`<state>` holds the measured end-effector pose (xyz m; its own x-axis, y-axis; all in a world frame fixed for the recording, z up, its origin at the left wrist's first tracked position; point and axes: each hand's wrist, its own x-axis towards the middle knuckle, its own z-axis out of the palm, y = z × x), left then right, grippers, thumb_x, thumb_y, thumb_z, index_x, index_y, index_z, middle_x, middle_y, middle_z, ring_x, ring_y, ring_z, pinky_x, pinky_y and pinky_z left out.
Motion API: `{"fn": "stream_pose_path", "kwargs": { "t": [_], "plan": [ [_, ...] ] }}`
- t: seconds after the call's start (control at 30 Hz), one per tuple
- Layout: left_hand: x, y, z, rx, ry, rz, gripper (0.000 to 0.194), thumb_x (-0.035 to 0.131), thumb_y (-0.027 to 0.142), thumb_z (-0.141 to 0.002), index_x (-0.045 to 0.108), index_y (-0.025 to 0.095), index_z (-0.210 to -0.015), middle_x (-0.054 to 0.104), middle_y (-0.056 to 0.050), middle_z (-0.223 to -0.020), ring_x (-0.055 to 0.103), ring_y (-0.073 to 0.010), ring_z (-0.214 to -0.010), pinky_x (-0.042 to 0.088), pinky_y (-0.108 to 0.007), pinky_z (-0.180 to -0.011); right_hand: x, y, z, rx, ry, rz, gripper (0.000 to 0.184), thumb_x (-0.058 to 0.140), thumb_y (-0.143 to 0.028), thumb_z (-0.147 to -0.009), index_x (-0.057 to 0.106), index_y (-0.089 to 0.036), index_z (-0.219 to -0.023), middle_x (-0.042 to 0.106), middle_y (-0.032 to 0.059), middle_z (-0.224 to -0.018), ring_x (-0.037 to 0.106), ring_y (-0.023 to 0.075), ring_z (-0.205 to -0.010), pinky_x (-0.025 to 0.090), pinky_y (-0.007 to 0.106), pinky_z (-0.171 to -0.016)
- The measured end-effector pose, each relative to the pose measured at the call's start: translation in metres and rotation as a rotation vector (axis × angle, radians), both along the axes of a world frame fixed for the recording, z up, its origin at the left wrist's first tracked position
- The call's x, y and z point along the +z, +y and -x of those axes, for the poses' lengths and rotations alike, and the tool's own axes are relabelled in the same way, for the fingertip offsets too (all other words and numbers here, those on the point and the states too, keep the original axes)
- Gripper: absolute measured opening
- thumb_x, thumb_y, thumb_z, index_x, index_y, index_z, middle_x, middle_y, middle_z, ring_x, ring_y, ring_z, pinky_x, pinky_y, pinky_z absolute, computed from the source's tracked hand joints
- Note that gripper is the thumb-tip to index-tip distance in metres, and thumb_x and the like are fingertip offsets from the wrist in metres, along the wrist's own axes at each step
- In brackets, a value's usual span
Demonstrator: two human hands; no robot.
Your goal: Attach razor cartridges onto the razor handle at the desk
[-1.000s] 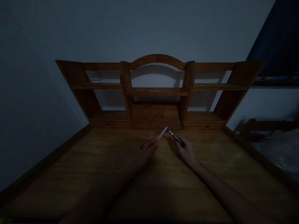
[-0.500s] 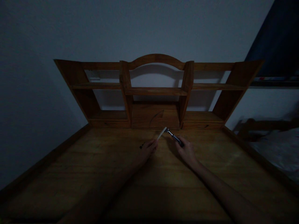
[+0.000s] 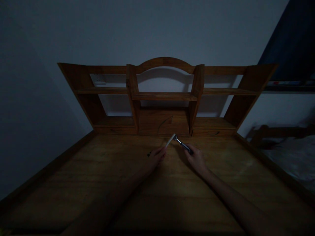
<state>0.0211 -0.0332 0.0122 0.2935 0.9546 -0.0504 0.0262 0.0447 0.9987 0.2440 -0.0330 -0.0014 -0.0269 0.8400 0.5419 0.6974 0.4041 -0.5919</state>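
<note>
My left hand (image 3: 157, 155) is closed around a slim pale strip (image 3: 170, 140) that slants up and to the right out of its fingers. A small dark end (image 3: 149, 154) shows on the other side of this hand; whether it belongs to the strip I cannot tell. In my right hand (image 3: 195, 158) is a black-handled tool (image 3: 185, 147) with a shiny metal neck, pointing up and to the left. Its small head meets or overlaps the strip's upper tip. Dim light hides the exact kind of both things. Both hands are over the wooden desk top (image 3: 118, 177).
A wooden shelf unit (image 3: 164, 96) with several compartments stands along the desk's back edge against a pale wall (image 3: 157, 29). Raised wooden edges (image 3: 273, 167) border the desk's sides. At the right are a pale crumpled covering (image 3: 292, 155) and a dark window-like panel (image 3: 292, 42).
Almost nothing differs. Both hands keep their hold and place, with the tool's head still at the strip's tip.
</note>
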Motion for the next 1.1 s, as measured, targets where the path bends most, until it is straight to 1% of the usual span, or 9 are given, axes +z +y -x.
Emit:
{"fn": "stream_pose_path", "kwargs": {
  "t": [0.23, 0.33, 0.53, 0.7, 0.83, 1.1],
  "plan": [
    [-0.001, 0.001, 0.0, 0.001, 0.017, 0.023, 0.042, 0.049, 0.059, -0.081, 0.047, 0.018, -0.07, 0.033, 0.008, -0.051, 0.026, -0.005, -0.04, 0.016, -0.02, -0.04, 0.0, 0.001, 0.0, 0.005, 0.044, 0.003, 0.026, 0.05, -0.03, -0.086, 0.067, -0.02, -0.103, 0.072, 0.0065, -0.094, 0.068, 0.0226, -0.079, 0.049, 0.029, -0.067],
    [0.0, -0.001, 0.0, -0.004, -0.001, 0.022, 0.043, 0.049, 0.059, -0.081, 0.047, 0.018, -0.071, 0.033, 0.008, -0.052, 0.026, -0.0051, -0.041, 0.016, -0.02, -0.04, 0.001, 0.0, 0.0, 0.012, 0.045, 0.021, 0.026, 0.05, -0.031, -0.086, 0.067, -0.02, -0.103, 0.072, 0.0059, -0.092, 0.067, 0.0221, -0.077, 0.049, 0.028, -0.066],
    [0.0, -0.001, 0.001, -0.006, -0.006, 0.02, 0.042, 0.05, 0.058, -0.08, 0.048, 0.018, -0.072, 0.033, 0.007, -0.054, 0.026, -0.0051, -0.042, 0.017, -0.02, -0.04, 0.007, -0.002, 0.002, -0.026, 0.034, 0.023, 0.025, 0.052, -0.037, -0.086, 0.068, -0.02, -0.096, 0.072, 0.005, -0.086, 0.067, 0.021, -0.073, 0.046, 0.026, -0.062],
    [0.0, 0.0, 0.0, 0.004, 0.019, 0.018, 0.041, 0.049, 0.058, -0.08, 0.048, 0.018, -0.07, 0.033, 0.007, -0.053, 0.026, -0.0053, -0.042, 0.017, -0.019, -0.04, 0.013, -0.005, 0.006, -0.015, 0.057, 0.026, 0.027, 0.051, -0.042, -0.087, 0.067, -0.02, -0.093, 0.071, 0.003, -0.081, 0.066, 0.019, -0.07, 0.044, 0.025, -0.059],
    [0.0, 0.0, -0.001, 0.017, 0.023, 0.023, 0.044, 0.049, 0.061, -0.079, 0.047, 0.018, -0.069, 0.033, 0.008, -0.053, 0.025, -0.0053, -0.042, 0.017, -0.019, -0.04, 0.013, -0.005, 0.006, -0.024, 0.063, 0.033, 0.03, 0.051, -0.044, -0.086, 0.067, -0.019, -0.09, 0.071, 0.0035, -0.079, 0.065, 0.0188, -0.067, 0.043, 0.025, -0.057],
    [-0.001, -0.001, -0.001, -0.003, -0.021, 0.031, 0.044, 0.05, 0.061, -0.079, 0.048, 0.018, -0.071, 0.033, 0.008, -0.054, 0.025, -0.005, -0.041, 0.017, -0.019, -0.039, 0.013, -0.006, 0.007, -0.005, 0.085, 0.039, 0.029, 0.051, -0.044, -0.086, 0.064, -0.018, -0.085, 0.068, 0.0031, -0.073, 0.062, 0.0172, -0.063, 0.041, 0.024, -0.055]
  ]
}}
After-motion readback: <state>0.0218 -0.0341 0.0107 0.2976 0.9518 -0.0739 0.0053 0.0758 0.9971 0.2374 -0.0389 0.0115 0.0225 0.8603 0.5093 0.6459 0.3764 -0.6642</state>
